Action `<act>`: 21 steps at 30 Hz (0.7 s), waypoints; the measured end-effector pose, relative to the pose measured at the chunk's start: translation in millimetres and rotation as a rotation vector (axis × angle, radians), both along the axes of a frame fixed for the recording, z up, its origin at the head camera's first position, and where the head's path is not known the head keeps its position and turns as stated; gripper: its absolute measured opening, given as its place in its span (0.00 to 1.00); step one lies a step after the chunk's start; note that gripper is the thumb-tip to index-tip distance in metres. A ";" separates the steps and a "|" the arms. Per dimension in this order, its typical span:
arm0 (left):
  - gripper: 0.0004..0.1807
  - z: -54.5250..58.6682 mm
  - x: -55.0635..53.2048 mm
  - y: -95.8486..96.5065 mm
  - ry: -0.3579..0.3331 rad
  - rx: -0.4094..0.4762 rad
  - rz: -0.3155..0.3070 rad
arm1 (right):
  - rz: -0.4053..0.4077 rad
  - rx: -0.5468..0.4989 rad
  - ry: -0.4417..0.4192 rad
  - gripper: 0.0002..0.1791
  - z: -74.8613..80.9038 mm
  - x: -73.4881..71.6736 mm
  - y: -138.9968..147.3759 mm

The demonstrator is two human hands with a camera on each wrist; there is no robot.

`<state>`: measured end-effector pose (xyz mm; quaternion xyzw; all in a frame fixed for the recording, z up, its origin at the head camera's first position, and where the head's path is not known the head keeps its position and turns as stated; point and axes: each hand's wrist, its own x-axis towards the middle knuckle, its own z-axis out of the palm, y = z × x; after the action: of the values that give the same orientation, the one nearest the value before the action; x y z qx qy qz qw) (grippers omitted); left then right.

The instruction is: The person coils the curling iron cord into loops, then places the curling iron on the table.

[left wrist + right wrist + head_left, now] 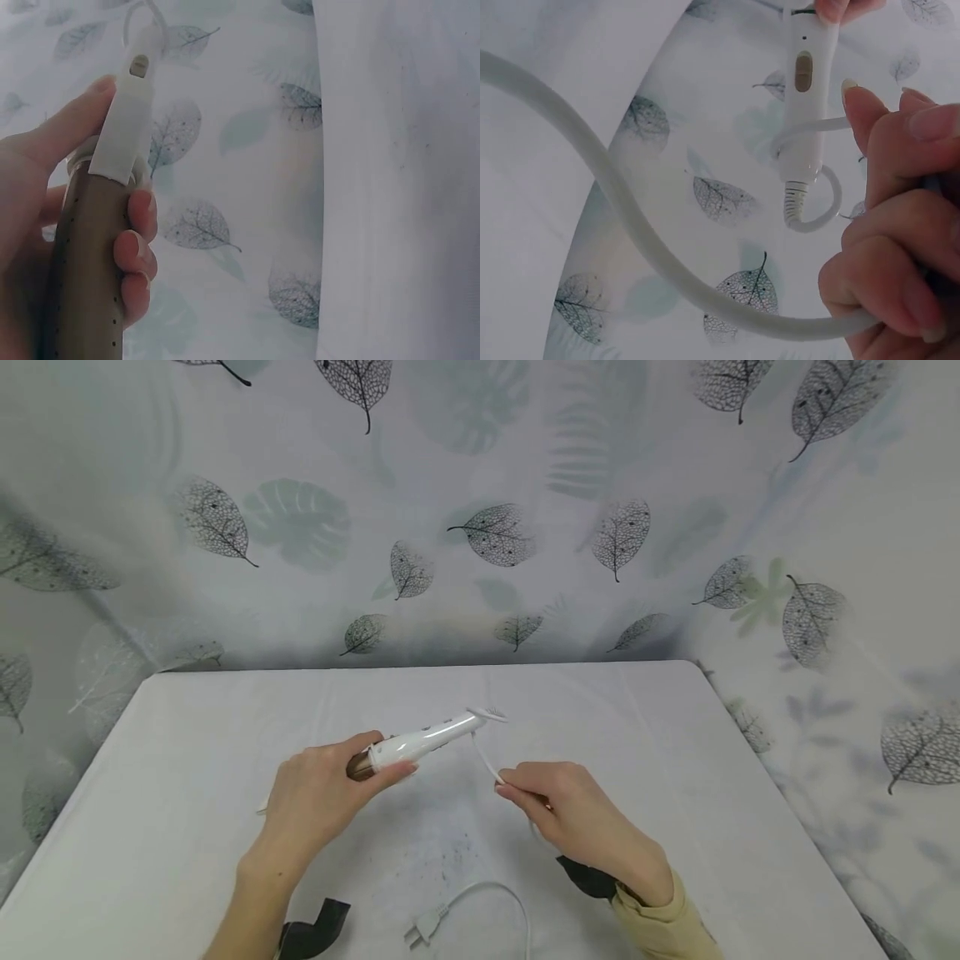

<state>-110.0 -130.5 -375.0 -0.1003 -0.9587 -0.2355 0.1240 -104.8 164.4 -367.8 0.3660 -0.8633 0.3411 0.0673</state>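
Observation:
My left hand (318, 793) grips a hair curling iron (423, 742), around where its brown barrel (90, 255) meets the white handle. The barrel has rows of small dark dots. Along the handle (810, 112) sits a brown switch (803, 72). From the ribbed handle end a white cord (829, 217) loops back and crosses the handle. To the right of the handle end, my right hand (573, 814) pinches the cord with thumb and fingers. Another stretch of cord runs through its lower fingers in the right wrist view.
The cord's two-pin plug (425, 924) lies on the white-covered table (187, 777) near the front, with a curve of cord beside it. Leaf-patterned cloth (450, 527) hangs behind the table and at both sides. Black straps (318, 931) show by the wrists.

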 end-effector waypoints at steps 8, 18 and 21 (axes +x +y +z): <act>0.25 -0.9 -1.0 0.1 0.044 -0.030 -0.048 | 0.008 -0.007 0.005 0.12 2.7 0.8 0.1; 0.23 -4.2 -0.2 -1.3 0.027 -0.025 -0.099 | -0.013 -0.174 0.042 0.09 8.3 1.5 6.8; 0.20 -4.5 0.3 -1.2 0.019 -0.023 -0.121 | 0.000 -0.214 0.059 0.10 8.2 1.1 6.6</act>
<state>-109.7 -131.7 -379.5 -0.1617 -0.9524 -0.2304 0.1172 -103.7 171.0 -359.6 0.3666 -0.8194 0.4206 0.1313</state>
